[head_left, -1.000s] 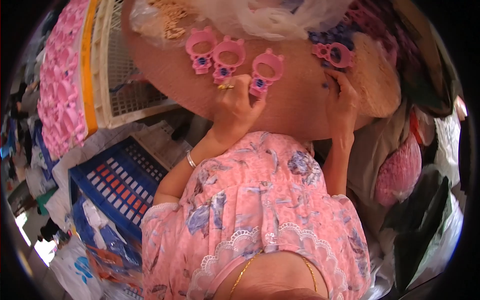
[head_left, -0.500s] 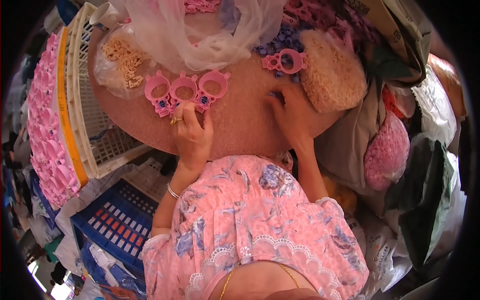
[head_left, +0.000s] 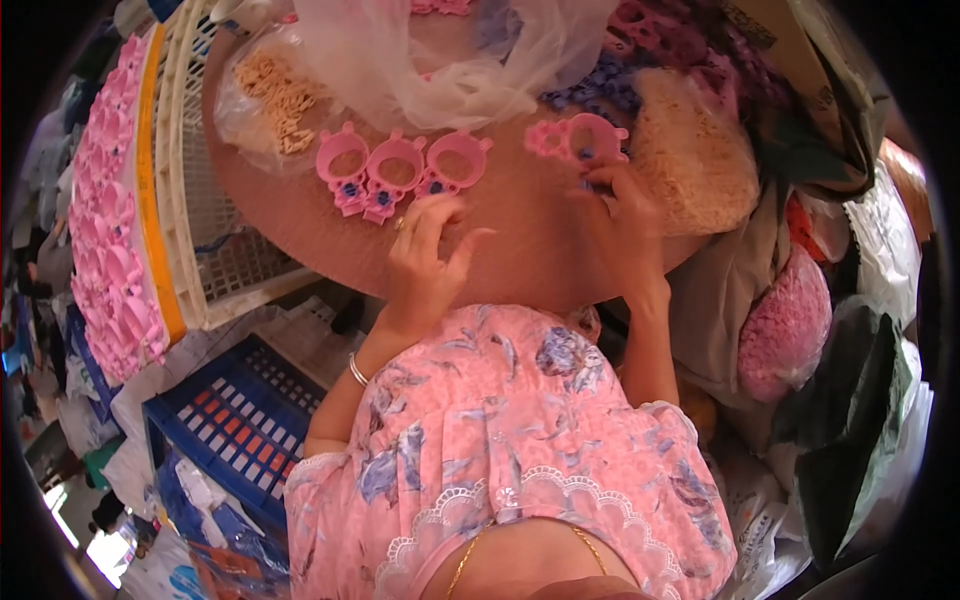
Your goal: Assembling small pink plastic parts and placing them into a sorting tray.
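Three pink plastic pieces, each with an eared ring, lie side by side on the round table: a left one (head_left: 340, 165), a middle one (head_left: 394, 170) and a right one (head_left: 457, 160). Small blue parts sit on their lower ends. Just below them my left hand (head_left: 428, 250) is empty, its thumb spread from the curled fingers. Another pink ringed piece (head_left: 597, 138) rests farther right, turned sideways. My right hand (head_left: 628, 225), slightly blurred, reaches up beside it. A small blue piece (head_left: 588, 185) shows at its pinched fingertips.
Beige bits fill a clear bag (head_left: 275, 100) at left and another bag (head_left: 695, 160) at right. Blue pieces (head_left: 605, 88) are heaped behind. Sheer white plastic (head_left: 470, 95) covers the far middle. A white crate (head_left: 215, 240) and blue basket (head_left: 235, 420) stand left.
My left hand has drawn back from the three pink pieces and its fingers have parted. My right hand has moved up to the sideways pink piece. The view has shifted slightly.
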Available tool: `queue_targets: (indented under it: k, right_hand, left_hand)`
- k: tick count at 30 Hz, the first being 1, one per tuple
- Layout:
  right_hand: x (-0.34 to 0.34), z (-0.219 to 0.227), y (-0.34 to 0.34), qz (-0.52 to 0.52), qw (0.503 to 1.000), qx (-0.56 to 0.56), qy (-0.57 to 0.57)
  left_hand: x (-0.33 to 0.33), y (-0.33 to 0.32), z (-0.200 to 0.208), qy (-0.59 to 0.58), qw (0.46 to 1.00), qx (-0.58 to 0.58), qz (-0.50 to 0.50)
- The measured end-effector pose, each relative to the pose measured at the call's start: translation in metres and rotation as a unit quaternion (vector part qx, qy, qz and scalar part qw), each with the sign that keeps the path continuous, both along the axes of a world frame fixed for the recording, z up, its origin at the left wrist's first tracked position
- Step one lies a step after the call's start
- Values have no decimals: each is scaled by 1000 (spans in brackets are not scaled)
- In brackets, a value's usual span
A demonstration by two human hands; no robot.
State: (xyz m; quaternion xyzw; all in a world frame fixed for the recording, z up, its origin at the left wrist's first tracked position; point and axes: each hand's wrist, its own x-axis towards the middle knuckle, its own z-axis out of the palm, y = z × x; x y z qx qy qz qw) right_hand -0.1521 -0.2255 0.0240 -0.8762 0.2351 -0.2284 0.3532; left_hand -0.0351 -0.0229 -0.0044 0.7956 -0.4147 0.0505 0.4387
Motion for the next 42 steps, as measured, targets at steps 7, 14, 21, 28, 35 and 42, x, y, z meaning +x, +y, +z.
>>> queue_targets:
  k: [7,14,21,28,35,42]
  right_hand:
    - [-17,20,30,194,978,81,14]
    - [-16,12,48,63,923,342,-163]
    - [0,26,56,71,941,292,-156]
    - [12,22,65,34,990,125,-63]
    - [9,25,60,28,933,343,-102]
    - [8,31,62,7,946,317,-66]
  left_hand:
    - [7,-6,14,545,810,-171,-129]
    - [3,-4,16,627,747,-206,-80]
    - [4,-1,14,697,667,-237,-115]
    - [-4,-4,8,698,666,-239,-109]
    - [-8,-13,13,697,658,-266,-103]
    - [-11,-18,10,677,661,-305,-108]
